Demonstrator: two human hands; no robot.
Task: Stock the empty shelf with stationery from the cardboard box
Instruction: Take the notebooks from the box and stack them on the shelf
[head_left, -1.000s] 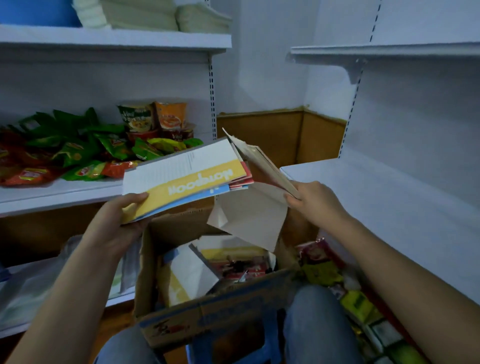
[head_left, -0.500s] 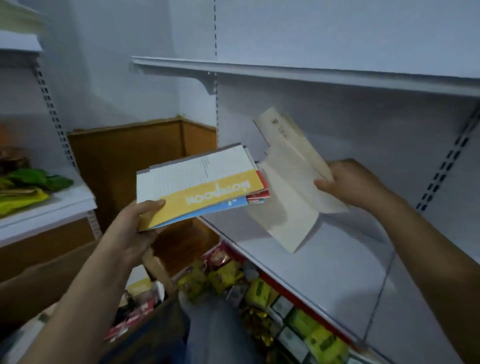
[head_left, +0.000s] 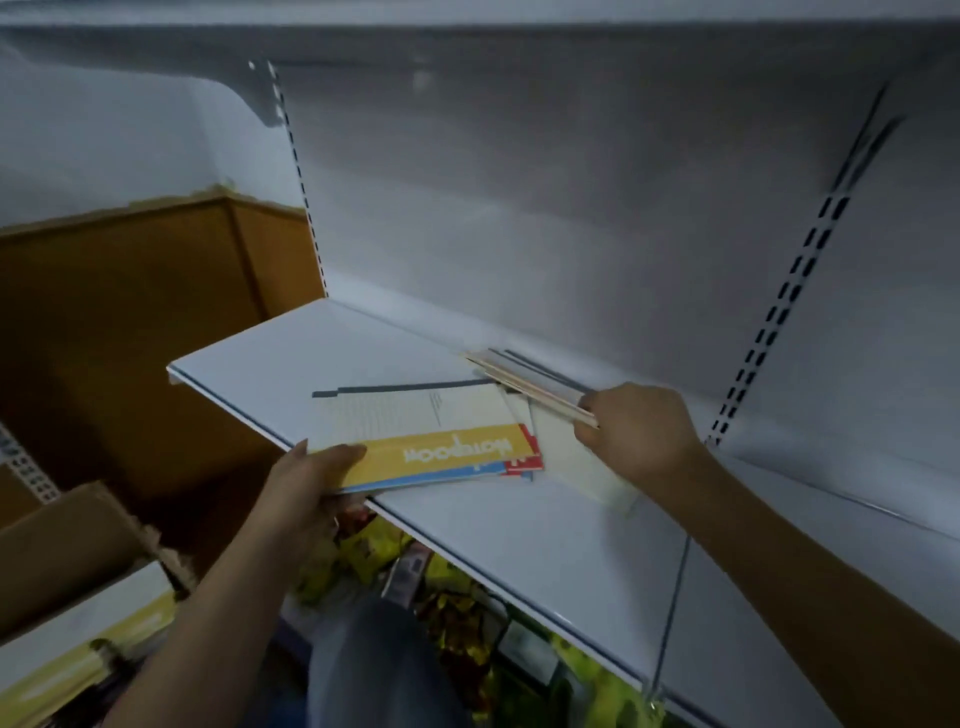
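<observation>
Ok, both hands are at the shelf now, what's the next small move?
Probably let go with the left hand: the notebook stack already lies on the white shelf, though its near corner overhangs the edge, so nudge it inward first.

The shelf (head_left: 519, 545) looked like smooth white painted metal with a faint sheen. The notebooks (head_left: 431, 441) were paper — their yellow-banded cover smooth and slightly glossy. The pale envelopes (head_left: 582, 457) looked matt paper. The cardboard box (head_left: 62, 545) was dull brown board — rough and torn at the flap edge.
</observation>
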